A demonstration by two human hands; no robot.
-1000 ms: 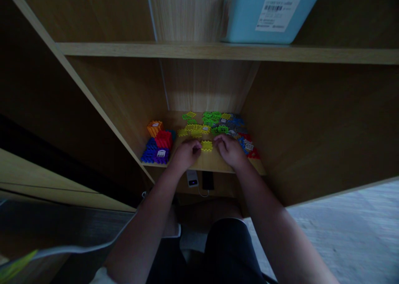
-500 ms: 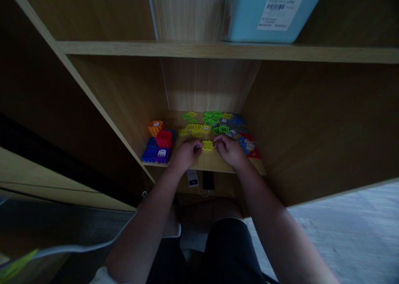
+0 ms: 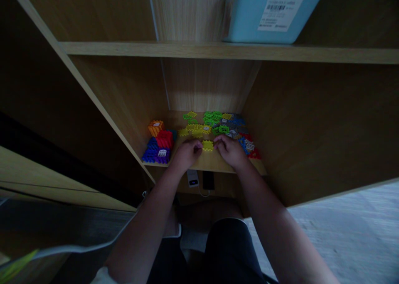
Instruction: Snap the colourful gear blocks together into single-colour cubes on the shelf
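Note:
Between my two hands sits a yellow interlocking toy block piece [image 3: 208, 145], low over the shelf board [image 3: 215, 162]. My left hand [image 3: 188, 152] has its fingers closed at the piece's left edge. At the right edge, the fingertips of my right hand [image 3: 229, 149] pinch it. Just behind lie more yellow pieces [image 3: 196, 130] and green pieces [image 3: 213, 118]. Assembled blocks stand left of my left hand: a red one [image 3: 164, 139], an orange one [image 3: 156, 128] and a purple one [image 3: 162, 154]. To the right of my right hand are loose blue and red pieces [image 3: 248, 146].
A higher shelf edge [image 3: 187, 50] crosses above my hands, with a light blue bin [image 3: 243, 22] on it. Cabinet side walls stand left and right. Below the shelf lie a white power bank [image 3: 193, 178] and a black phone-like slab [image 3: 208, 180] with a cable.

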